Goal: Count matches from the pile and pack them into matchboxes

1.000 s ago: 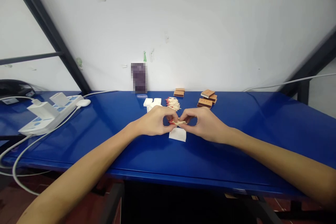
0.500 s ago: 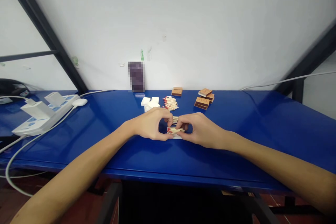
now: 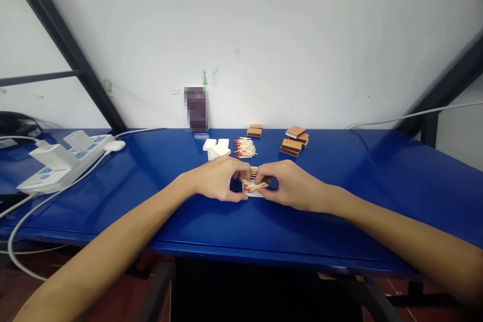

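A small white matchbox tray [image 3: 257, 194] lies on the blue table near its front edge. Its left end sits between the thumb and curled fingers of my left hand [image 3: 222, 178], which steadies it. My right hand [image 3: 296, 186] pinches a small bunch of red-tipped matches [image 3: 253, 187] over the tray, heads to the left. Some more matches [image 3: 254, 170] show just behind the tray, partly hidden by my fingers. Farther back lies a loose pile of matches [image 3: 246, 147], with several white trays [image 3: 218, 149] to its left.
Brown matchbox sleeves [image 3: 290, 147] are stacked at the back right, and others [image 3: 255, 130] lie near the wall. A blurred dark upright object [image 3: 196, 109] leans at the wall. A white power strip [image 3: 90, 153] with plugs and cables occupies the left side.
The bunch of matches in my right hand has shifted slightly, and more of the tray's white floor shows under it. Both hands stay in nearly the same place.
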`<state>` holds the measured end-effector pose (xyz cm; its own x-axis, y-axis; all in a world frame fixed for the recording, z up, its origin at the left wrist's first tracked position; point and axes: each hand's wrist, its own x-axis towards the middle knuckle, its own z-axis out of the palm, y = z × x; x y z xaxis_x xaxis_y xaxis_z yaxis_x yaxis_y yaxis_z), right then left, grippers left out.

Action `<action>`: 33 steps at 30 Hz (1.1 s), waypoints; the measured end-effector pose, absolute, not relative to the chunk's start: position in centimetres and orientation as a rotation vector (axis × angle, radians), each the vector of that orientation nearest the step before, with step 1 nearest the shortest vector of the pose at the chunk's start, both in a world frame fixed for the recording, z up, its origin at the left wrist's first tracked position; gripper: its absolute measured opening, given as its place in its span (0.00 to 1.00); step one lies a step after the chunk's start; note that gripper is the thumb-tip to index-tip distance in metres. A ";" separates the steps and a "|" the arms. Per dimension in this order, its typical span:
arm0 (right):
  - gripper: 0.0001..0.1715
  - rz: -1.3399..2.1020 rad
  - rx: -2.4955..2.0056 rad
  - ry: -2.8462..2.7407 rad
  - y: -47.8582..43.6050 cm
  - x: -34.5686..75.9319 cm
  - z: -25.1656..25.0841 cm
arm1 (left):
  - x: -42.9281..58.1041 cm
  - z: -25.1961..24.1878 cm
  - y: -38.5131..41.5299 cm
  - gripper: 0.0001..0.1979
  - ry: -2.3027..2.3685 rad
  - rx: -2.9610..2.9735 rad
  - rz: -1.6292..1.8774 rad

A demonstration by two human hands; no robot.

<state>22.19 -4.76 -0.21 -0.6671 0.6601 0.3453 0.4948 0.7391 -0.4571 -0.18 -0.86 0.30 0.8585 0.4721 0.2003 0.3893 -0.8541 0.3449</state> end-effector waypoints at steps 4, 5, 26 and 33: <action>0.03 0.486 -0.916 -2.425 -4.5 22.1 -0.4 | -0.2 0.2 -0.8 0.15 0.635 2.740 0.409; 0.04 0.496 -0.923 -2.422 -4.5 22.0 -0.5 | -0.2 0.2 -0.8 0.15 0.634 2.743 0.411; 0.09 0.347 -0.834 -2.593 -4.3 22.7 -0.6 | 0.0 0.2 -0.8 0.13 0.599 2.732 0.424; 0.09 0.240 -0.835 -2.624 -4.1 22.9 -0.6 | -0.1 0.1 -0.7 0.12 0.620 2.720 0.418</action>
